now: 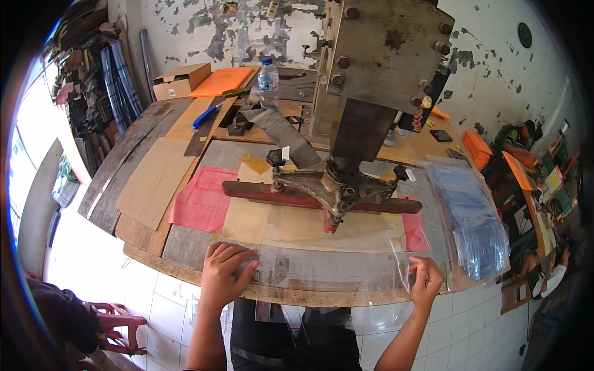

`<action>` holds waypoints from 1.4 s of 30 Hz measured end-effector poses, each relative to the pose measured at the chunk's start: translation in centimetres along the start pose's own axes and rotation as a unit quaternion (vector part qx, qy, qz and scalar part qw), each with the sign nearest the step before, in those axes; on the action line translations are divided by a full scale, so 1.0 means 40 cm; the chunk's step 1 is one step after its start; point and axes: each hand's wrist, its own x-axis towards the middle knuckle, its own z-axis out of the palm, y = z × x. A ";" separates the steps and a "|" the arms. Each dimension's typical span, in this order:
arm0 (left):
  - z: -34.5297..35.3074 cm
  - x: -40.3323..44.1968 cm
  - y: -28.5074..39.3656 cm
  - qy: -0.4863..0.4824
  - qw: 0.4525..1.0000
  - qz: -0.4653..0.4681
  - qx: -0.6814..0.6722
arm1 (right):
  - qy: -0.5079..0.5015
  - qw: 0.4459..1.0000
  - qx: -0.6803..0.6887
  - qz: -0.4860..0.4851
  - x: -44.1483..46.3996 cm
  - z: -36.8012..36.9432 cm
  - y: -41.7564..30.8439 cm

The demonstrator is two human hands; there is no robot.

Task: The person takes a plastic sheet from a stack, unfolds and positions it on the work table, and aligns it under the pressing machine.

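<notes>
Head view: the right grip (426,278) pinched the film's (328,279) edge; the left grip (228,273) sat opposite — whether closed, unclear — seemingly to keep it level before the press (362,127).

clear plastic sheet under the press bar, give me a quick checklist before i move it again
1. Hands out from under the red bar: ok, left hand and right hand are by the table's front edge.
2. Clear sheet wholly on the table: not ok, its near part overhangs the front edge.
3. Fingers gripping both sides: cannot tell, contact is unclear.
4. Bar lifted off the yellow board: cannot tell from this angle.
5. Water bottle away from the bar: ok, it stands behind.
</notes>
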 end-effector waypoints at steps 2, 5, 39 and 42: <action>-0.001 0.001 0.001 -0.001 1.000 0.000 0.001 | 0.001 1.000 0.002 0.001 -0.001 0.001 0.001; -0.001 0.002 0.002 -0.002 1.000 -0.001 0.000 | 0.003 1.000 0.004 0.001 0.000 0.002 0.001; -0.009 -0.010 -0.004 0.021 0.999 0.006 -0.028 | -0.014 1.000 -0.025 -0.005 0.001 0.002 0.001; -0.014 -0.013 -0.005 0.024 0.999 0.003 -0.036 | -0.018 0.999 0.017 0.033 0.010 0.011 -0.002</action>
